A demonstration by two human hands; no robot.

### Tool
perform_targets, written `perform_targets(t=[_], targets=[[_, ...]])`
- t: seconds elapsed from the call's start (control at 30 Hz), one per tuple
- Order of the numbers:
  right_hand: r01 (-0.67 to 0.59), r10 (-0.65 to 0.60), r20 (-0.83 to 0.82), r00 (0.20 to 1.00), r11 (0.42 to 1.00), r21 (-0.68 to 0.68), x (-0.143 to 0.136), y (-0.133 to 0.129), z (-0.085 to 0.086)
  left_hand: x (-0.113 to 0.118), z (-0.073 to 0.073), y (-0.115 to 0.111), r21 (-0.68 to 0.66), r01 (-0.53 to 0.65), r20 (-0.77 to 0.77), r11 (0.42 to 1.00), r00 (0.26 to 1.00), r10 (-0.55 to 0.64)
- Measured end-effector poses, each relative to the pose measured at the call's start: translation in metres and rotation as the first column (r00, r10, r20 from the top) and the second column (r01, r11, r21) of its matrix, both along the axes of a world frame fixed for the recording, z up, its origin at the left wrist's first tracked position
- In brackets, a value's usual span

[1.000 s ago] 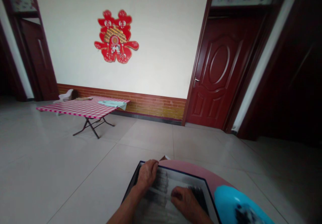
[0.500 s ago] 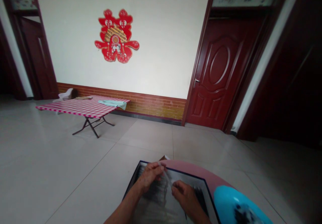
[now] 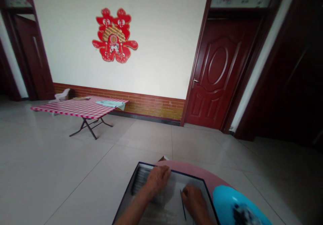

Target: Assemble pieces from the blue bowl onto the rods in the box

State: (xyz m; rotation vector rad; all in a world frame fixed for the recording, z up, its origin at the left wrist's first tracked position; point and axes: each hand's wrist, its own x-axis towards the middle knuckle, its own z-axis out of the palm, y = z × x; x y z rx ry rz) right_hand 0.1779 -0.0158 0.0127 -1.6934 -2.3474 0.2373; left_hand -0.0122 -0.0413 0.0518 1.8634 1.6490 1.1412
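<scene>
My left hand (image 3: pixel 157 179) is over the far side of a shallow dark-rimmed tray (image 3: pixel 185 174). Its fingers are bent and pressed together, and whatever they may hold is hidden. On the right half of the tray, my right hand (image 3: pixel 194 201) is low with its fingers curled down. A thin dark rod (image 3: pixel 183 206) shows right beside these fingertips; whether they grip it I cannot tell. Clear, slim pieces (image 3: pixel 140 178) lie in rows at the tray's left, partly covered by my left arm. More pale pieces (image 3: pixel 158 215) are blurred near the bottom edge.
The tray rests on a round pink table (image 3: pixel 199 168). A bright blue basin or bowl (image 3: pixel 228 201) with dark and pale things in it stands at the right. Farther off are a folding table (image 3: pixel 75 108) with checked cloth and a red door (image 3: pixel 214 70).
The clear slim piece that stretched between both hands is no longer visible. My hands have moved apart, the right one down and rightward. The dark rod shows more fully now.
</scene>
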Motion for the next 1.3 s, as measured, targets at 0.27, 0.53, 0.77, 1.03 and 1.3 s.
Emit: perform_targets(t=[0.27,0.53,0.77,1.03,1.3], targets=[[0.046,-0.046,0.08,0.996,0.999,-0.008,-0.004,-0.009,-0.005,0.014,-0.023,-0.009,0.057,0.03,-0.3,0.998,0.954,-0.012],[0.058,-0.051,-0.147,0.988,0.998,0.037,-0.005,-0.003,-0.016,0.004,-0.034,-0.011,0.206,0.047,-0.301,0.977,0.954,0.017],[-0.032,0.008,-0.519,0.855,0.999,-0.038,-0.013,0.003,0.001,0.007,-0.025,-0.014,0.191,0.057,-0.278,0.98,0.96,-0.001],[-0.19,-0.122,-0.877,0.464,0.953,-0.234,-0.018,-0.002,0.02,0.008,-0.02,-0.015,0.204,0.082,-0.238,0.976,0.971,-0.032],[-0.14,-0.325,-0.925,0.195,0.924,-0.355,-0.016,0.0,0.019,0.008,-0.03,-0.013,0.204,0.006,-0.223,0.979,0.974,0.04]])
